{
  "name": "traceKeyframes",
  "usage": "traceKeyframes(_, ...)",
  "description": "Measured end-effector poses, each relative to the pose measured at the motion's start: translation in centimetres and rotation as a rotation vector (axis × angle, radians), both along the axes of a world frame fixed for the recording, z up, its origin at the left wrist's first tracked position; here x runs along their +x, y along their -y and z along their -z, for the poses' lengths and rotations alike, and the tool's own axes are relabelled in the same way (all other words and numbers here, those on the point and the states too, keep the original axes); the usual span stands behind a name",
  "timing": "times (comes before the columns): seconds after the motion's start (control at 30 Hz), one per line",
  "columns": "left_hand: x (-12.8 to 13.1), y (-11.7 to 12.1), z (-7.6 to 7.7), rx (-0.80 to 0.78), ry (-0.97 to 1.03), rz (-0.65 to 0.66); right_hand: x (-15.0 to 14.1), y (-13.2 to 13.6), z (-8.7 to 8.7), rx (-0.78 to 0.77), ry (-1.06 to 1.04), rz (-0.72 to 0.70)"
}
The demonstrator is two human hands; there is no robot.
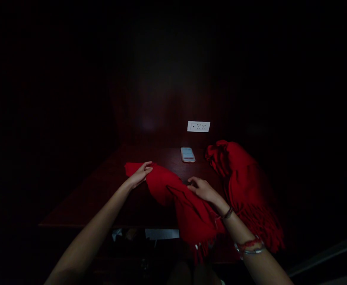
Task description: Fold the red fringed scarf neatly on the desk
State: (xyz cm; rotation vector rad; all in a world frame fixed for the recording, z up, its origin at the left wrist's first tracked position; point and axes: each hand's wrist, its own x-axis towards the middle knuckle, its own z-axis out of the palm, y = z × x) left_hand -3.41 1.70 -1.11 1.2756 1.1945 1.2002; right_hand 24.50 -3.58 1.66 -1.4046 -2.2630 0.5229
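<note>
A red fringed scarf lies loosely bunched across the dark wooden tabletop, and its fringed end hangs over the front edge. Near its far left end, my left hand is closed on the cloth, fingers on top. My right hand is over the right side of the same scarf. Its fingers are bent and apart, and no cloth shows between them. To the right of that hand, a second red fringed cloth is heaped, its fringe trailing toward me.
Behind the scarf a phone with a lit screen lies on the tabletop. A white socket panel is set in the dark back wall. Below the front edge, pale items show in shadow. The surroundings are very dark.
</note>
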Motion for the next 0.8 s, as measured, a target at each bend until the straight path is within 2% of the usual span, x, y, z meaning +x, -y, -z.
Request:
traceKeyframes(0.1, -1.4, 1.5, 1.3, 0.037, -0.222, -0.129, -3.3, 0.5, -1.2, 0.215, -0.027, -0.032)
traceKeyframes(0.2, -3.4, 1.6, 2.1, 0.105, -0.658, -0.36, -6.8, 0.9, -1.3, 0.377, 0.147, -0.183)
traceKeyframes(0.23, -4.0, 1.2, 2.2, 0.097, -0.786, -0.396, -7.7, 0.8, -1.1, 0.41, 0.23, -0.198)
traceKeyframes(0.27, -4.5, 0.8, 2.3, 0.087, -0.886, -0.388, -8.3, 0.7, -0.8, 0.427, 0.308, -0.194)
traceKeyframes(0.33, -5.2, -0.5, 2.3, 0.092, -0.986, -0.27, -8.7, 0.1, -0.3, 0.423, 0.4, -0.178)
traceKeyframes(0.43, -5.4, -3.0, 2.1, 0.184, -1.004, -0.091, -7.7, -0.6, 0.2, 0.415, 0.384, -0.254)
traceKeyframes(0.6, -3.4, -6.1, 1.3, 0.231, -0.974, -0.085, -5.6, -1.4, 0.1, 0.37, 0.289, -0.329)
traceKeyframes(0.67, -1.9, -6.0, 0.9, 0.263, -0.923, -0.167, -5.2, -2.1, -0.2, 0.309, 0.204, -0.342)
traceKeyframes(0.73, -0.6, -4.9, 0.5, 0.228, -0.805, -0.258, -5.0, -3.0, -0.5, 0.257, 0.124, -0.35)
traceKeyframes(0.8, 0.1, -3.4, 0.2, 0.105, -0.649, -0.233, -4.7, -3.7, -0.6, 0.24, 0.092, -0.376)
